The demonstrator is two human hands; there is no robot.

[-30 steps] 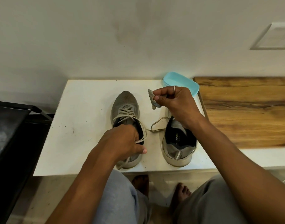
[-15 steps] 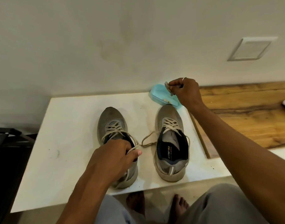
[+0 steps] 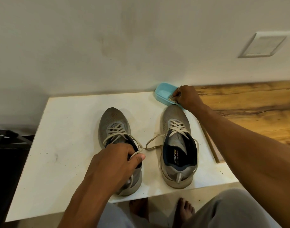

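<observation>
Two grey sneakers stand side by side on a white table (image 3: 67, 145), toes toward the wall. My left hand (image 3: 114, 163) grips the left sneaker (image 3: 114, 124) at its collar, fingers curled inside the opening and a lace loop over the thumb. The right sneaker (image 3: 177, 145) stands free with its laces loose. My right hand (image 3: 185, 96) reaches to a shallow light-blue tray (image 3: 162, 90) by the wall and pinches a small grey cloth (image 3: 171, 100) inside the tray's near end.
A wooden top (image 3: 247, 112) adjoins the table on the right, with a thin strip along the seam. A white wall plate (image 3: 262, 44) sits high on the right. A dark frame (image 3: 8, 145) stands left of the table. My bare feet (image 3: 183, 209) show under the front edge.
My right hand carried the small cloth from above the right sneaker back to the blue tray and lowered it inside. My left hand kept its grip on the left sneaker.
</observation>
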